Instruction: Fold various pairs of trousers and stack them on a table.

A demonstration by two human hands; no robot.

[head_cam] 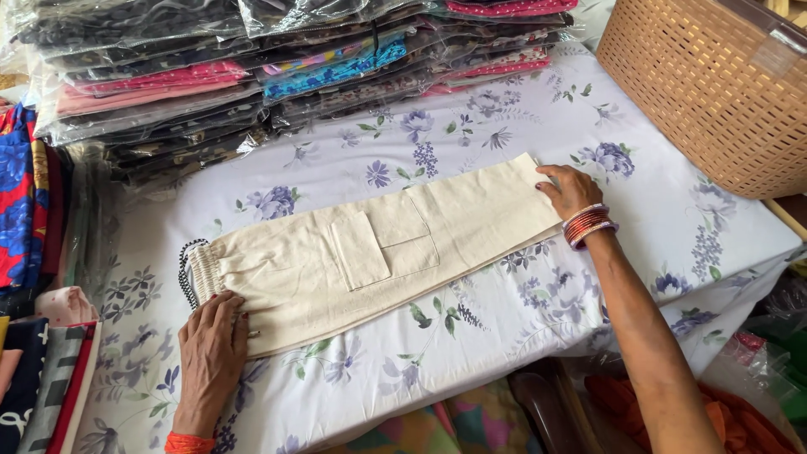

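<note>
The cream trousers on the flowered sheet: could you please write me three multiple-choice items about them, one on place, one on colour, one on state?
1. Where does the right hand rest?
A. on the leg end of the cream trousers
B. inside the woven basket
C. on the stack of bagged garments

2. What colour are the bangles on the right wrist?
A. green
B. red
C. blue

3. How do the trousers lie?
A. crumpled in a heap
B. hanging off the edge
C. folded lengthwise and flat

Answers:
1. A: the fingers press on the hem end, far from the waistband.
2. B: the bands show red.
3. C: the cloth lies smooth on the flowered sheet, with the left hand flat by the waistband.
</note>
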